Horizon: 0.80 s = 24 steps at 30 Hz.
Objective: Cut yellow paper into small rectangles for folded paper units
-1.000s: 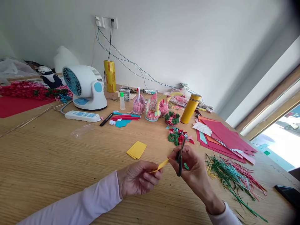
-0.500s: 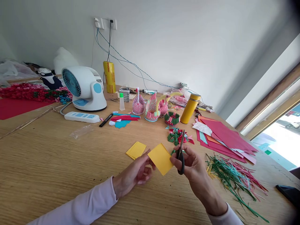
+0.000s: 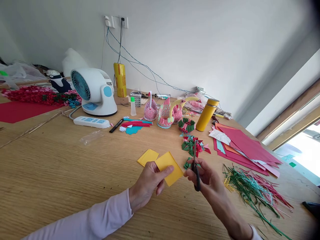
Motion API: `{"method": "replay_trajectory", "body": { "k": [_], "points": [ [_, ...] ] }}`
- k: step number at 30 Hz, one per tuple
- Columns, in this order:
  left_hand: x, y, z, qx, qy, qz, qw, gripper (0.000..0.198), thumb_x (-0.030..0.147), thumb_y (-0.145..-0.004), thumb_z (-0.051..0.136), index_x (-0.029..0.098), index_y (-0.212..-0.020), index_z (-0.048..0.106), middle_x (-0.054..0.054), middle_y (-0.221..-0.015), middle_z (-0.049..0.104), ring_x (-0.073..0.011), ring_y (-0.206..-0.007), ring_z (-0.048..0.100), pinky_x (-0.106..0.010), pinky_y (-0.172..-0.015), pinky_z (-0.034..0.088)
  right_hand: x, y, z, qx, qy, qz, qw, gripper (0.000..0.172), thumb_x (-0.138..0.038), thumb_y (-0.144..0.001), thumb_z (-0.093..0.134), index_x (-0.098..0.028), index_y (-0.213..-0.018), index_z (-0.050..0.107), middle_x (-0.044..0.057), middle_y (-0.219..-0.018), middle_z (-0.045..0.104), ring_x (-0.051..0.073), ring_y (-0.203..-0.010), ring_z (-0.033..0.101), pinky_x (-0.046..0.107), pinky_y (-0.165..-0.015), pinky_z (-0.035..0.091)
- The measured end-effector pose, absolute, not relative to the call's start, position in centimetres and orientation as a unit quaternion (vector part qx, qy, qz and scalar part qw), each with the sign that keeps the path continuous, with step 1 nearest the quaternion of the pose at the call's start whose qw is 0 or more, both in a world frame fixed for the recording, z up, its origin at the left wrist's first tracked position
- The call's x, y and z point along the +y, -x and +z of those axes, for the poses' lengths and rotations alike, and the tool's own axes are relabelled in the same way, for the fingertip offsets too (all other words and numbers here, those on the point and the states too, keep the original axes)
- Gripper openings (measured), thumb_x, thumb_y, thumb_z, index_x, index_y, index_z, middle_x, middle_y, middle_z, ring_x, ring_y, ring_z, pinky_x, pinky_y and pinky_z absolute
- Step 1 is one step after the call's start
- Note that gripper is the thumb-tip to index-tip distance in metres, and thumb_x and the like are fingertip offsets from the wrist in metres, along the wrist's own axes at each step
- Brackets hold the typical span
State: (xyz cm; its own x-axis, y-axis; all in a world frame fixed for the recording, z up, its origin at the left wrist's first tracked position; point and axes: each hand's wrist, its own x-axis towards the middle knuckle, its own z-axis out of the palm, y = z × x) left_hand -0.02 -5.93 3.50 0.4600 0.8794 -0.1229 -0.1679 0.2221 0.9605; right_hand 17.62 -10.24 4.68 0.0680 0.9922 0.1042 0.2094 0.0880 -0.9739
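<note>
My left hand [image 3: 150, 181] grips a yellow paper square [image 3: 167, 164] at its left side, the thumb lying on top. Black-handled scissors [image 3: 196, 175] are in my right hand [image 3: 210, 181], their blades pointing up and away from me. The fingertips of that hand are close to the paper's right corner; whether they touch it I cannot tell. Behind my left hand more yellow paper squares [image 3: 148, 156] lie on the wooden table [image 3: 75, 180]. Folded green and red paper pieces [image 3: 192, 145] are scattered just beyond the scissors.
Several paper swans and bowls, one a green-and-pink bowl [image 3: 186, 125], stand farther back beside a yellow bottle [image 3: 207, 114]. Red sheets [image 3: 247, 140] and thin paper strips [image 3: 255, 186] lie at the right. A white fan [image 3: 93, 91] and power strip [image 3: 91, 122] are at the left.
My left thumb has moved onto the top of the yellow square. My right fingers have shifted slightly at the paper's right corner. The whole view has shifted a little.
</note>
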Motion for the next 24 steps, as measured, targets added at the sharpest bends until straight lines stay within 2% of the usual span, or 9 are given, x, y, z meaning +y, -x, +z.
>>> {"method": "replay_trajectory", "body": {
  "k": [5,8,11,18,24],
  "points": [
    [-5.7,0.6,3.4,0.363,-0.502,0.368,0.694,0.035,0.045,-0.076,0.065,0.015,-0.064,0.051,0.009,-0.042,0.039,-0.0013,-0.027,0.026,-0.017,-0.031,0.014,-12.6,-19.9,4.6,-0.675,0.579,0.328,0.320,0.025,-0.041,-0.080,0.063,-0.023,-0.098,0.064,-0.001,-0.067,0.060,0.014,-0.057,0.050,0.025,-0.050,0.037],
    [-5.8,0.7,3.5,0.373,-0.518,0.362,0.679,0.035,0.044,-0.079,0.062,0.015,-0.063,0.051,0.009,-0.039,0.037,-0.0011,-0.027,0.024,-0.017,-0.032,0.013,-13.8,-20.5,4.1,-0.677,0.591,0.308,0.313,0.029,-0.041,-0.075,0.068,-0.026,-0.100,0.069,0.002,-0.077,0.067,0.019,-0.068,0.058,0.027,-0.058,0.043],
    [-5.9,0.8,3.5,0.376,-0.522,0.358,0.676,0.035,0.044,-0.080,0.061,0.015,-0.063,0.051,0.009,-0.038,0.037,-0.0011,-0.028,0.024,-0.017,-0.033,0.013,-14.1,-20.5,3.7,-0.671,0.602,0.313,0.299,0.032,-0.042,-0.073,0.070,-0.029,-0.102,0.069,0.003,-0.084,0.069,0.021,-0.074,0.060,0.029,-0.063,0.045],
    [-5.9,1.0,3.1,0.376,-0.538,0.343,0.672,0.041,0.046,-0.080,0.060,0.014,-0.056,0.049,0.008,-0.033,0.036,-0.0014,-0.027,0.024,-0.020,-0.035,0.012,-13.0,-19.6,4.4,-0.701,0.581,0.340,0.235,0.028,-0.043,-0.081,0.062,-0.024,-0.100,0.066,-0.001,-0.071,0.063,0.017,-0.065,0.055,0.026,-0.059,0.039],
    [-5.8,1.1,3.3,0.378,-0.537,0.336,0.675,0.043,0.047,-0.079,0.060,0.015,-0.054,0.048,0.008,-0.030,0.036,-0.0015,-0.027,0.023,-0.021,-0.037,0.012,-13.1,-19.3,4.9,-0.717,0.577,0.329,0.213,0.027,-0.041,-0.083,0.059,-0.021,-0.101,0.063,-0.002,-0.070,0.059,0.015,-0.064,0.052,0.026,-0.060,0.037]
  ]
}}
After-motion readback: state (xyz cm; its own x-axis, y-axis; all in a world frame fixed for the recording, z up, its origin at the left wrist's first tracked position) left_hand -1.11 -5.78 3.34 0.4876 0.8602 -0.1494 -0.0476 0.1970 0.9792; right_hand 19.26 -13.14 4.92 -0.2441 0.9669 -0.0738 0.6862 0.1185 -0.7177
